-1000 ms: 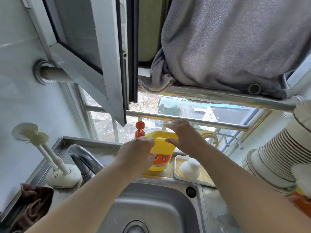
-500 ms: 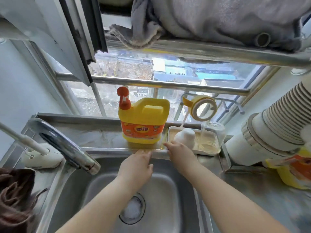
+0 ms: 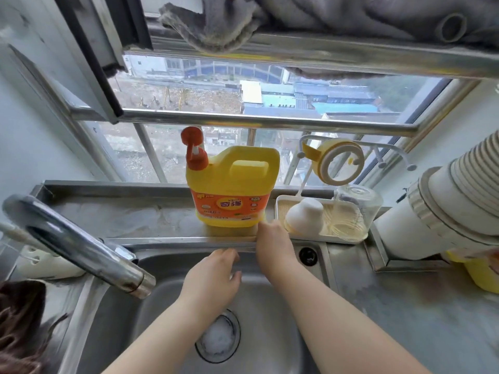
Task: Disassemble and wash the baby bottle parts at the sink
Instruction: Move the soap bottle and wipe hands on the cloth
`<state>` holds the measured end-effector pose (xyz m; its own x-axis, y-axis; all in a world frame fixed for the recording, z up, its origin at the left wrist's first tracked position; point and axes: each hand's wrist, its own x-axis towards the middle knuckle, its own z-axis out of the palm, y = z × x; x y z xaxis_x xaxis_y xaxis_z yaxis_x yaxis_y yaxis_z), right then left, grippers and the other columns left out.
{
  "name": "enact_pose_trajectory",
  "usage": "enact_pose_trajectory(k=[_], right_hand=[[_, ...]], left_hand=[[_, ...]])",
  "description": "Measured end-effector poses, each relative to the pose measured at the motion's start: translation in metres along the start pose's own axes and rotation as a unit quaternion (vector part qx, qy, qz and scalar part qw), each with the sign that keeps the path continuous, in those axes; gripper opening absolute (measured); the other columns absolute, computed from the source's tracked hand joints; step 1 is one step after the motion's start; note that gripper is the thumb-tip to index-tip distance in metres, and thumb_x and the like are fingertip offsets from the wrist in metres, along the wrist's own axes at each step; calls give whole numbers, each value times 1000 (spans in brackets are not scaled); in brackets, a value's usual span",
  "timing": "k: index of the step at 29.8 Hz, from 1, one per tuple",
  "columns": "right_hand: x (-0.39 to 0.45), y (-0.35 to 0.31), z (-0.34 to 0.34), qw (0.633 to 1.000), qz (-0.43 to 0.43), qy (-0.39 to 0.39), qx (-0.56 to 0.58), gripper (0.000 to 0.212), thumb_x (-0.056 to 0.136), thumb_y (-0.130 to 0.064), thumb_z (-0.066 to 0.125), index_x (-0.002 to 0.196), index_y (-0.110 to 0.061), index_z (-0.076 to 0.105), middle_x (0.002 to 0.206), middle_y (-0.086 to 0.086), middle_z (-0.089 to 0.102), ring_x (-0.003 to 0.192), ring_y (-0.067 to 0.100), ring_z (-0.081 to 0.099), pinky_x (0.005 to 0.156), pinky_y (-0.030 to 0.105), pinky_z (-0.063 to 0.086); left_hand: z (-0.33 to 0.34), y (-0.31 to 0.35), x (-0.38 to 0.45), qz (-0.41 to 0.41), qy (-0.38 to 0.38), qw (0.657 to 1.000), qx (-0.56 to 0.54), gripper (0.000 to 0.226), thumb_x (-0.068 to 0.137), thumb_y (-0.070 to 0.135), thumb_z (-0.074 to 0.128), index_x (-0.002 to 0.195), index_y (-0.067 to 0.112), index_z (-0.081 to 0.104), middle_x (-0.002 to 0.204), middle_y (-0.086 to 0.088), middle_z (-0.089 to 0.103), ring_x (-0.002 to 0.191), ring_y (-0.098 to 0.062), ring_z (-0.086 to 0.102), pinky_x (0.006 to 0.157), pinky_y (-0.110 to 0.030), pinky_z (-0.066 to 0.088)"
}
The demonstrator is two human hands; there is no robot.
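1. At the far left, a dark brown cloth (image 3: 20,322) is seen lying on the steel counter (image 3: 418,306), with a white brush stand (image 3: 46,261) just behind it against the pale wall
2. Over the steel sink (image 3: 270,298) a chrome faucet (image 3: 78,245) is angled down to the right; foam is seen in the drain (image 3: 217,337)
3. Above the basin the left hand (image 3: 213,279) is held with loosely bent fingers, nothing in it
4. On the ledge behind the sink a yellow detergent jug (image 3: 232,187) with an orange pump is stood upright, in front of a barred window (image 3: 243,122) with rooftops beyond
5. The right hand (image 3: 272,244) is laid on the sink's back rim just below the jug's base, between jug and tray; its fingertips are hidden, so whether anything is pinched cannot be told
6. Beside it, a white tray (image 3: 280,205) is seen holding the baby bottle parts: a white nipple cap (image 3: 305,215) and a clear bottle body (image 3: 356,206), apart from both hands
7. Above the tray a yellow-and-white ring (image 3: 339,161) is hung on a white rack
8. At the right, a ribbed white duct (image 3: 445,201) is laid across the counter; grey fabric (image 3: 324,14) is draped over the rail overhead
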<state>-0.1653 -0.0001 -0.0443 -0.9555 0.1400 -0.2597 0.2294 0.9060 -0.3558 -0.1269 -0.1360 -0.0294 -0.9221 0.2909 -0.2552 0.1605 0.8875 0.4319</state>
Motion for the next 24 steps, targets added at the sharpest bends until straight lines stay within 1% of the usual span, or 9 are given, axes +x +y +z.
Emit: enact_pose_trajectory(k=[4,7,9,12,15,18,20,22,24], right_hand=[[-9,0,-11,998,-29,56,24,24,88,5,39,106,-2,53,108,18,54,82,27,47,68,27,32],[-19,7,-20,994,-46,100,11,16,89,2,41,93,-7,53,93,16,60,75,26,49,63,27,29],[-26,14,-24,992,-48,114,0,15,89,2,43,90,-8,54,86,14,62,79,28,58,62,28,33],[-29,22,-31,990,-17,134,34,15,91,-1,44,90,-5,59,85,13,63,80,28,60,65,33,45],[-19,28,-31,993,5,100,56,17,92,-5,44,82,-7,57,75,10,58,76,28,57,66,33,46],[-9,29,-28,997,13,56,58,28,92,-4,39,66,-15,39,62,2,40,69,24,47,59,29,35],[-4,31,-26,998,21,42,52,25,94,-6,37,71,-14,45,68,6,47,73,27,52,61,30,38],[-3,31,-25,999,19,30,10,21,96,-11,36,87,-10,55,80,12,57,82,32,58,64,31,41],[-4,30,-27,999,15,20,-28,25,99,-18,33,102,-13,57,95,14,63,90,33,59,65,32,41]], left_hand=[[-2,1,-1,9,2,1000,-3,31,92,33,47,121,25,50,122,10,54,112,-12,51,85,-25,42],[-5,5,-3,24,5,1000,-4,31,93,34,46,122,25,49,121,10,54,111,-11,51,82,-23,40],[-6,9,-4,30,7,999,-10,30,93,35,45,121,26,49,119,10,54,109,-11,52,79,-23,39],[-6,13,-3,36,3,999,-18,30,93,35,45,121,25,49,118,9,55,109,-12,52,80,-24,40],[-6,15,-3,40,0,999,-23,30,93,35,45,121,25,49,118,9,55,109,-13,52,82,-25,42],[-3,13,-4,43,3,999,-23,28,93,35,45,119,25,48,116,9,55,107,-12,52,82,-24,42],[-2,10,-5,37,2,999,-27,28,93,35,45,118,25,49,116,9,55,106,-13,53,82,-25,43],[0,7,-6,30,-2,999,-36,28,93,34,46,119,25,50,115,8,55,104,-13,54,83,-26,44],[1,4,-8,28,-1,999,-42,28,93,34,46,119,25,50,115,8,55,103,-13,54,83,-26,44]])
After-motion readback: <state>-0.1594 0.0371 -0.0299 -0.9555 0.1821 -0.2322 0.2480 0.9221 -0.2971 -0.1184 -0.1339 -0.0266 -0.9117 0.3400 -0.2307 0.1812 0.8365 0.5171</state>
